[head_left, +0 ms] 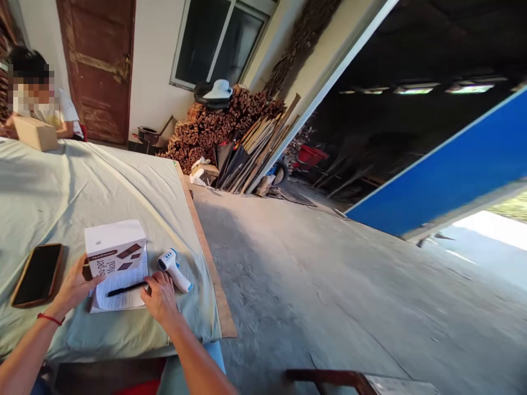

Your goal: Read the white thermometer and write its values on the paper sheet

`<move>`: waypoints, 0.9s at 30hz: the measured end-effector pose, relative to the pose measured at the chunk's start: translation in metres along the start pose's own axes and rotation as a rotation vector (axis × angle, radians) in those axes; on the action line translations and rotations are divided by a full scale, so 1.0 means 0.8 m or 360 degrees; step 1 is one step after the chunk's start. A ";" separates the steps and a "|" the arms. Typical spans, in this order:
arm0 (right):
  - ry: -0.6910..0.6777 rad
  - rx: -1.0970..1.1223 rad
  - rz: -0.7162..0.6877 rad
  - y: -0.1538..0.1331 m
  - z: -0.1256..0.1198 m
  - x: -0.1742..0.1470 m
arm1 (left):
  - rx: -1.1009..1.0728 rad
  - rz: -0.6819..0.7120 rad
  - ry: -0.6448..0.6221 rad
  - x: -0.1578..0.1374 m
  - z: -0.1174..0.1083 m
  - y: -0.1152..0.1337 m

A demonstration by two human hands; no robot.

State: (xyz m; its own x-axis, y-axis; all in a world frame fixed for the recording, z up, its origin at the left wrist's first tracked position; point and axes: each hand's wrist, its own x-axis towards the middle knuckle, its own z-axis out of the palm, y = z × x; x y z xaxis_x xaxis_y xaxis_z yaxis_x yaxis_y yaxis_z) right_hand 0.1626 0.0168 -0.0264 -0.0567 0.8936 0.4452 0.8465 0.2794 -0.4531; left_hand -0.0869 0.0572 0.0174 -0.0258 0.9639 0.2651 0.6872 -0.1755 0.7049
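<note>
A small white box (114,237) with brown pictures and the words "Super Meal" stands on a printed paper (123,300). My left hand (76,282) grips the box's left side, thumb across the front. Over the paper lies a black pen (127,289), its right end between the bent fingers of my right hand (161,296). Just beyond that hand, a white and blue infrared thermometer (175,270) rests on the cloth. To the left of my left hand is a phone (38,275) in a brown case, screen dark.
A pale cloth (123,189) covers the table, whose wooden edge (206,249) shows on the right. Across it sits a person (68,112) behind a cardboard box (36,133). Stacked firewood (197,137) and poles stand by the wall. A brown metal frame (329,377) is near bottom right.
</note>
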 end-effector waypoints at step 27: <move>-0.0424 0.2018 0.0656 -0.027 -0.021 0.029 | 0.0277 -0.0334 0.0427 -0.052 0.056 0.003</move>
State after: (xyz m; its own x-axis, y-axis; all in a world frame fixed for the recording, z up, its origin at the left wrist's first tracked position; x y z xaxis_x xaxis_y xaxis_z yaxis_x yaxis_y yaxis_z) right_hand 0.1518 0.0256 0.0067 -0.1421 0.9898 0.0101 -0.2295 -0.0230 -0.9730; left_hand -0.0517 0.0253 -0.0210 -0.3521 0.8846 0.3059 0.7593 0.0789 0.6460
